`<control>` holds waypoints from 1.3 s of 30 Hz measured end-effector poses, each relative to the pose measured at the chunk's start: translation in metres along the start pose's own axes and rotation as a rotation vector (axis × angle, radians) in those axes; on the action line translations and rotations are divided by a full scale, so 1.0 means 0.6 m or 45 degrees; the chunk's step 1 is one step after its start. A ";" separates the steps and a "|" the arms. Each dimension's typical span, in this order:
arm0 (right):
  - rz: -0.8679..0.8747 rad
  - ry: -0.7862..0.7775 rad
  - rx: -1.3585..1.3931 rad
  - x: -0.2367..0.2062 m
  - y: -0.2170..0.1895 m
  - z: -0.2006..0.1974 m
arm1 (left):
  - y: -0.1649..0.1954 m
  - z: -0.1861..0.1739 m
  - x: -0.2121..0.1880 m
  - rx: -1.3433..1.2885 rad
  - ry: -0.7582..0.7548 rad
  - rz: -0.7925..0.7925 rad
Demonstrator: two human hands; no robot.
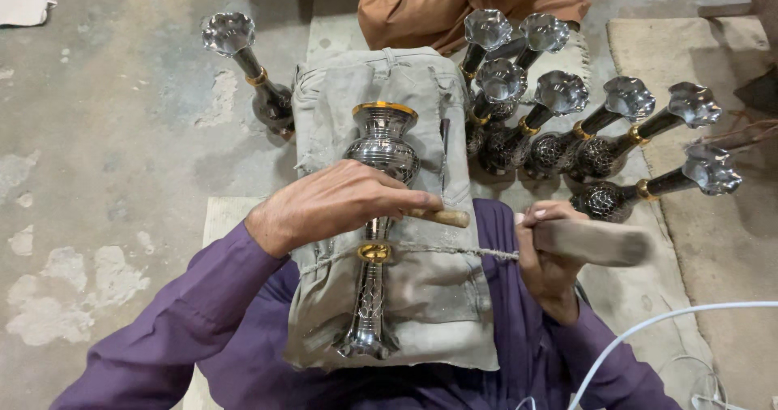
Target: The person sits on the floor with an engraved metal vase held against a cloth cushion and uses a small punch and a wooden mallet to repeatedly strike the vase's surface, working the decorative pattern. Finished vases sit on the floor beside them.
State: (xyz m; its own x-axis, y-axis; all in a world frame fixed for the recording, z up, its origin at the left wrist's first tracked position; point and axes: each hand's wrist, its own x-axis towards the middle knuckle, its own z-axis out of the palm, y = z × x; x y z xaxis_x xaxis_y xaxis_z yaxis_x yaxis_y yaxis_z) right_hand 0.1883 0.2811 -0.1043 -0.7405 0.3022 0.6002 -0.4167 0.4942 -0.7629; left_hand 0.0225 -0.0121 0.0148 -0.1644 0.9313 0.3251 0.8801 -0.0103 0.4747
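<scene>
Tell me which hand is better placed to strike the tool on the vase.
Right, probably. The right hand grips the wooden mallet beside the tool's handle end. The left hand is occupied, pressing that tool against the metal vase on the cloth pad.

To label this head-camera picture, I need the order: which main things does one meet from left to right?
Lone metal vase on the floor → left hand → vase on the cloth pad → right hand → wooden mallet

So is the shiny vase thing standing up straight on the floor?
No, the metal vase lies flat on a grey cloth pad across the person's lap, with the left hand resting over it.
</scene>
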 end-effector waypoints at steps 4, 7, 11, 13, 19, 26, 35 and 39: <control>-0.195 -0.126 -0.474 0.005 -0.002 -0.008 | 0.003 0.005 0.003 0.118 -0.043 -0.038; -0.139 -0.063 -0.206 0.003 -0.004 -0.009 | 0.003 0.002 0.003 0.129 -0.060 -0.043; -0.283 -0.157 -0.728 -0.001 -0.006 -0.011 | 0.005 0.005 0.004 0.146 -0.094 -0.076; -0.171 -0.028 -0.285 -0.002 -0.007 -0.015 | 0.007 0.007 0.003 0.148 -0.072 -0.067; -0.288 -0.093 -0.507 0.003 -0.003 -0.021 | 0.012 -0.008 -0.004 0.063 -0.046 -0.098; -0.170 -0.230 -0.739 0.019 -0.028 -0.022 | 0.007 -0.007 -0.026 -0.226 0.050 -0.249; 0.136 -0.481 -0.315 0.141 -0.034 0.036 | 0.089 0.151 -0.129 -0.983 1.095 -0.589; 0.236 -0.668 0.236 0.218 -0.010 0.107 | 0.160 0.219 -0.149 -1.423 1.167 -0.711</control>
State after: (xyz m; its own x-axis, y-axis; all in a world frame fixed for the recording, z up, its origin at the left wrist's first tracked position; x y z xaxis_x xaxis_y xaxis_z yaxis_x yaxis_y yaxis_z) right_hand 0.0599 0.2652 -0.0370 -0.9523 -0.0972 0.2894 -0.3053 0.3067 -0.9015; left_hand 0.1802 -0.0483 -0.0760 -0.9219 0.3792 0.0790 -0.0846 -0.3962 0.9142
